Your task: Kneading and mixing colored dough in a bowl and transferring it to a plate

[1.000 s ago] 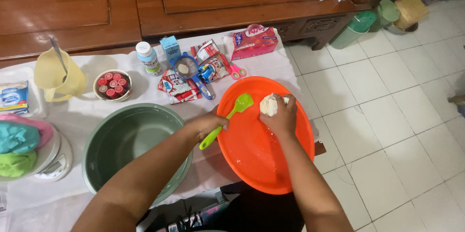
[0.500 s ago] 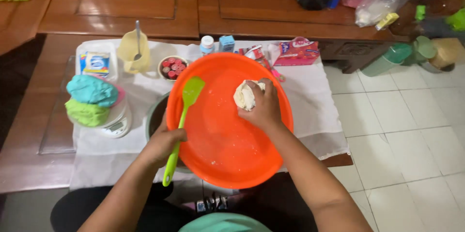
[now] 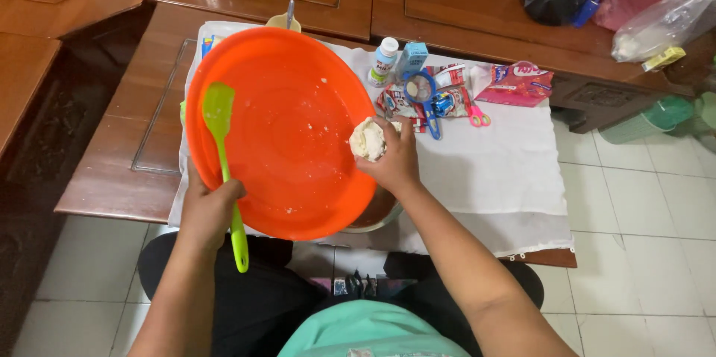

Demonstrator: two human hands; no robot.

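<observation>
The orange basin (image 3: pixel 287 129) hides the bowl beneath while the right hand (image 3: pixel 391 163) fingers clasp the dough ball (image 3: pixel 367 139) at its rim and the left hand (image 3: pixel 209 208) grips the green spatula (image 3: pixel 224 155).

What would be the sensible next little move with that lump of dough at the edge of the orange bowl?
Probably lift the dough ball clear of the orange bowl: the right hand grips it at the rim, the bowl is tilted up, and the left hand steadies it along with the green spatula.
</observation>
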